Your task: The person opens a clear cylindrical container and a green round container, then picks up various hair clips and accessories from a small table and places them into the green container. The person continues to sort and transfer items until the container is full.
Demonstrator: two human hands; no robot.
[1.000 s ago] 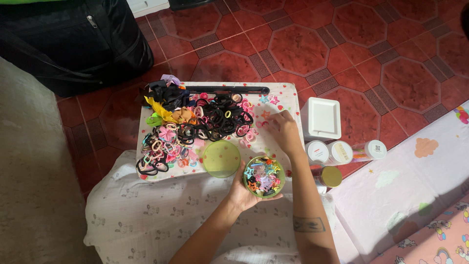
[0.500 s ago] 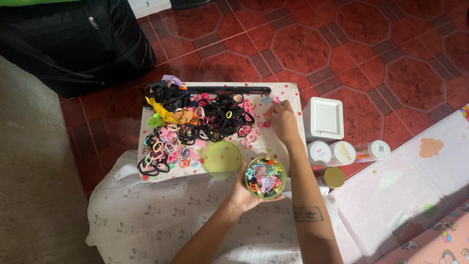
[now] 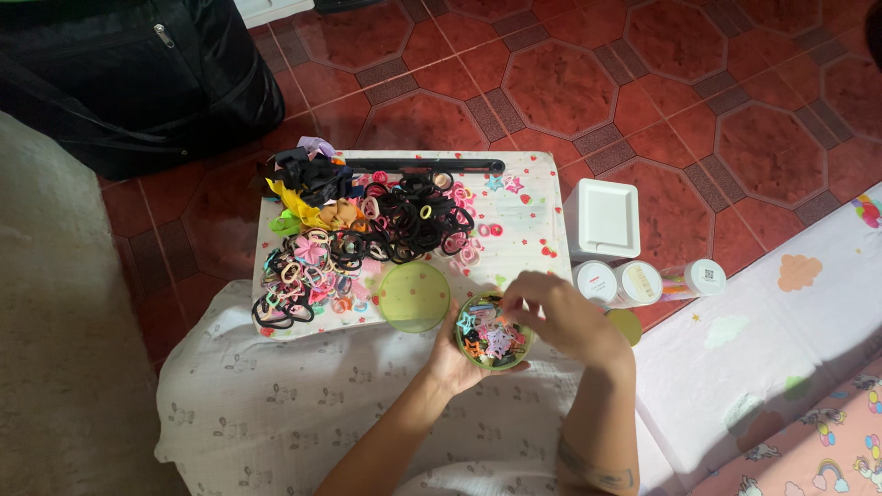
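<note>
My left hand (image 3: 448, 356) cups a small round green container (image 3: 490, 336) full of colourful star-shaped hair clips, held over my lap. Just above the container's right rim is my right hand (image 3: 562, 317), fingertips pinched together; anything between them is too small to see. The container's flat green lid (image 3: 414, 296) lies beside it on the near edge of a white patterned board (image 3: 528, 216). A heap of black and pastel hair ties and bows (image 3: 404, 220) covers the board's left and middle. Two loose star clips (image 3: 505, 184) lie near its far right corner.
A white square box (image 3: 602, 220), two white-capped jars (image 3: 617, 282), a lying tube (image 3: 696, 278) and a gold lid (image 3: 632, 323) sit right of the board on the red tiled floor. A black bag (image 3: 138, 73) stands far left. A pastel play mat (image 3: 781, 349) lies right.
My right hand has drawn back from the star clips at the board's far right corner and now hovers over the green container. My left hand kept the container still.
</note>
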